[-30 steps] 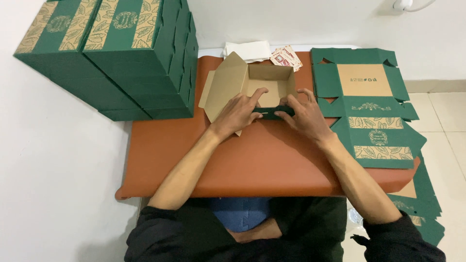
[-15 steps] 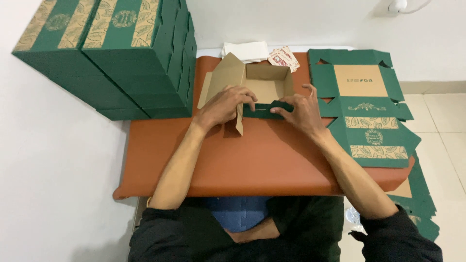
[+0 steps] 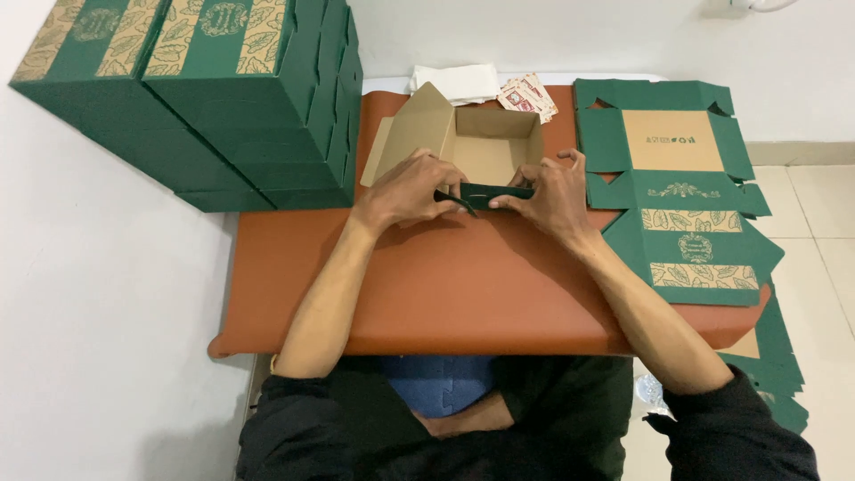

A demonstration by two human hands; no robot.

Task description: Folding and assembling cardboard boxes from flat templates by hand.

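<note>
Head view looks straight down on a half-formed cardboard box (image 3: 485, 147), green outside and plain brown inside, standing near the far middle of the orange-brown padded table (image 3: 445, 285). Its near wall (image 3: 485, 193) is a dark green strip being folded inward, and both hands close on it so the fold stays square: the left hand (image 3: 405, 187) curls over the strip's left end, fingers bent and pinching, while the right hand (image 3: 543, 191) grips the right end between thumb and forefinger, its other fingers lifted and spread. One brown side flap (image 3: 414, 134) leans outward to the left, not tucked in. Just to the right lies a stack of flat box blanks (image 3: 686, 196), within easy reach of the right hand. At the far left, finished green boxes (image 3: 205, 89) are piled against the wall. Behind the box lie white papers (image 3: 456, 82) and small printed cards (image 3: 527, 93).
</note>
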